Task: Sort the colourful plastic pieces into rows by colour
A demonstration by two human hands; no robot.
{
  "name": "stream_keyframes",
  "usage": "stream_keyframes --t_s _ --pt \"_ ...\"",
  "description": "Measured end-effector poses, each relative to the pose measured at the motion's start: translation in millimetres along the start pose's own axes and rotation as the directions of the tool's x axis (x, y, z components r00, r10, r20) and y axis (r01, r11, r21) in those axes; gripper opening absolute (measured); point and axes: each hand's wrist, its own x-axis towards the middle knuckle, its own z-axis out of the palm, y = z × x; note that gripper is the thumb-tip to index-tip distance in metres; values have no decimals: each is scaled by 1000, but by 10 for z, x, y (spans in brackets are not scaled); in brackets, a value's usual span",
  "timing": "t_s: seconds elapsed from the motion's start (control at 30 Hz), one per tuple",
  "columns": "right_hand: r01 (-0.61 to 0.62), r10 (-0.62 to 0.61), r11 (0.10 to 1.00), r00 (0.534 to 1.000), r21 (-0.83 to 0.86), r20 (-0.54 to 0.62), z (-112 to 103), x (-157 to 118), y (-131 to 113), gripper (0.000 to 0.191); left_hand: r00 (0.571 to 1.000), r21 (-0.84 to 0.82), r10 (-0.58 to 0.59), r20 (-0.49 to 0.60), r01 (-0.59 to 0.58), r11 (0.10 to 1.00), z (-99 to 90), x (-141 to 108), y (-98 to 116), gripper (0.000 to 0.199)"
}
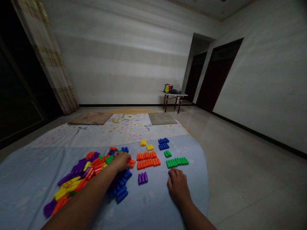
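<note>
My left hand (pixel 122 160) reaches over the right edge of a mixed heap of plastic bullet-shaped blocks (pixel 79 171). Its fingers are closed around orange blocks (pixel 131 163); how many they grip is partly hidden. Beside them lie two rows of orange blocks (pixel 148 163). My right hand (pixel 177 183) rests on the blue cloth with fingers curled together and nothing visible in them, just below a row of green blocks (pixel 177 162). Purple blocks (pixel 143 178) lie between the hands. Small yellow groups (pixel 143 142) and blue rows (pixel 163 146) sit farther back.
A blue and floral cloth (pixel 153 204) covers the rounded table. At its far side lie a brown board (pixel 91 118) and a greyish mat (pixel 162 118). Beyond, a small table (pixel 174 94) bearing a colourful bag (pixel 168 88) stands by the wall.
</note>
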Motion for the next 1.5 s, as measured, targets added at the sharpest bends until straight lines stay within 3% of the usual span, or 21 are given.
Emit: stream_keyframes --t_s 0.37,0.67,0.97,1.1,1.37,1.5 --pt "3 -3 1000 1000 -9 -17 32 -3 22 22 997 7 69 22 -69 998 20 48 6 40" --pt "-35 36 999 999 -30 24 -59 41 -34 20 997 82 -48 -66 53 995 81 21 132 50" --pt "-56 56 998 998 -16 30 -64 37 -47 19 996 47 -59 62 56 997 119 -10 186 54" --pt "-44 45 999 999 -19 30 -46 37 -33 19 991 26 -94 94 92 995 71 -6 163 44" --pt "-42 42 999 999 -6 10 -56 16 -45 19 989 27 -104 -106 108 994 -36 128 325 48" --pt "-33 33 999 999 -1 -2 -48 18 -45 20 990 24 -59 -129 63 998 18 285 513 44"
